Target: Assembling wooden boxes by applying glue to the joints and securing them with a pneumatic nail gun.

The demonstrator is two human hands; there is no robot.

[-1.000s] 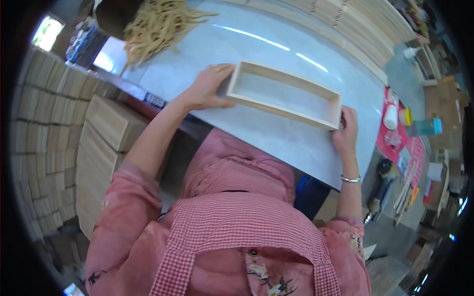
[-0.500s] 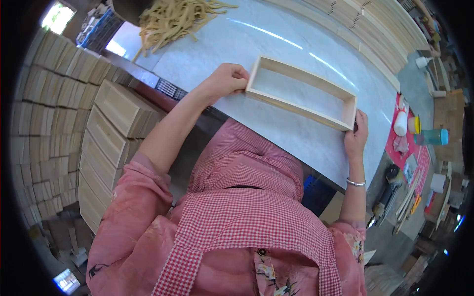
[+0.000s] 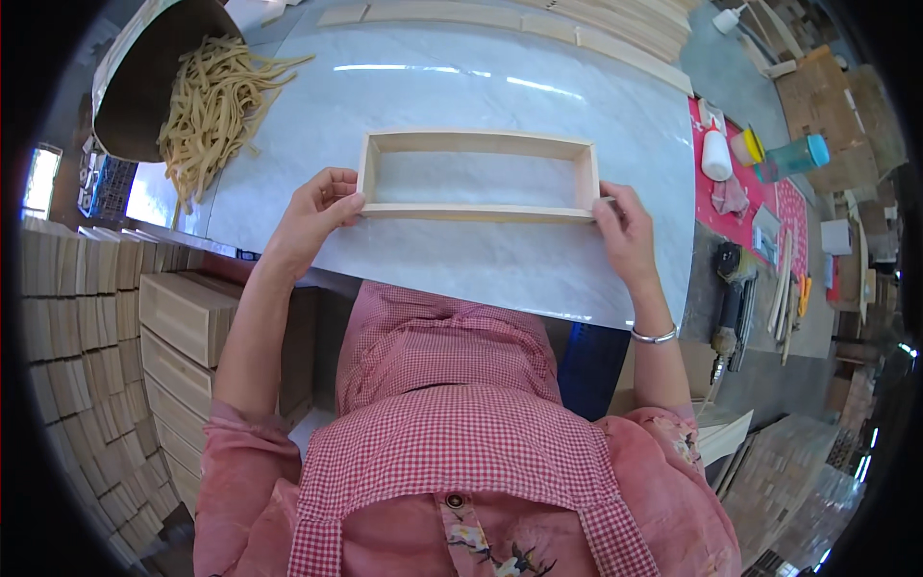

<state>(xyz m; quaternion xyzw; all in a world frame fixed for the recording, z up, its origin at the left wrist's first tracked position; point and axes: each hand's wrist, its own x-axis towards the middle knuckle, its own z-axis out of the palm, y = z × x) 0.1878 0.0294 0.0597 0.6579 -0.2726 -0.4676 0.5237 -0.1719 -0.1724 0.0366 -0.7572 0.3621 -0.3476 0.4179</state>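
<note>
A long rectangular wooden frame (image 3: 481,213) of pale bare wood, without a bottom, sits at the near part of the marbled worktop (image 3: 461,101). My left hand (image 3: 317,213) grips its left end, thumb at the near corner and fingers curled at the outer side. At the opposite end, my right hand (image 3: 625,229) pinches the near right corner between thumb and fingers. A silver bangle (image 3: 655,336) circles my right wrist. The marbled top shows through the frame's middle.
A bundle of tan rubber-like strips (image 3: 213,120) spills from a container (image 3: 144,82) at far left. Wooden strips (image 3: 606,29) lie along the back. A white glue bottle (image 3: 715,154) and teal jar (image 3: 793,159) stand right. Wooden boxes (image 3: 178,317) are stacked left, below the tabletop.
My view has turned, so the frame, slanted before, now lies nearly level across the picture and further left. Both hands still hold its ends.
</note>
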